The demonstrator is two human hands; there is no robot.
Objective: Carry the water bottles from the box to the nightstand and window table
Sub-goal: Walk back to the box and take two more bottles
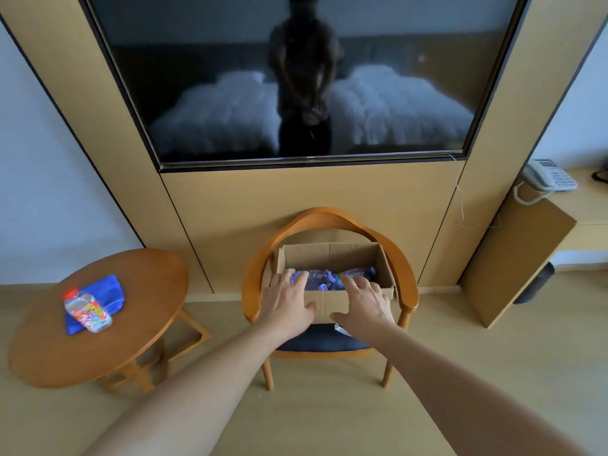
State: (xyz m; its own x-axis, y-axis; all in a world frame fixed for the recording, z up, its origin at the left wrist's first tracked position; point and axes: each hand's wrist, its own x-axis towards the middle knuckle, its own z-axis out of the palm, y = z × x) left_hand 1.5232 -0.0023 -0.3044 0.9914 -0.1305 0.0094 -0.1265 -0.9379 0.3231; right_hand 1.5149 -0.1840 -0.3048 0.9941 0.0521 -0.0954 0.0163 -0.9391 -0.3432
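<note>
An open cardboard box (pixel 330 256) stands on the dark seat of a wooden armchair (pixel 329 216) against the wall. Inside lie several clear water bottles (pixel 320 280) with purple-blue labels and caps. Both my arms reach forward over the box's front wall. My left hand (pixel 287 301) is spread, its fingertips over the front left of the box, at the bottles. My right hand (pixel 367 302) is spread over the front right, fingers stretched toward the bottles. Neither hand holds anything. The hands hide part of the bottles.
A round wooden side table (pixel 131 324) stands at left, bearing a folded blue cloth (pixel 105 287) and a red-capped bottle with a colourful label (pixel 87 310). A dark TV (pixel 296 77) hangs above. At right, a desk with a white phone (pixel 547 176). Pale wood floor around the chair.
</note>
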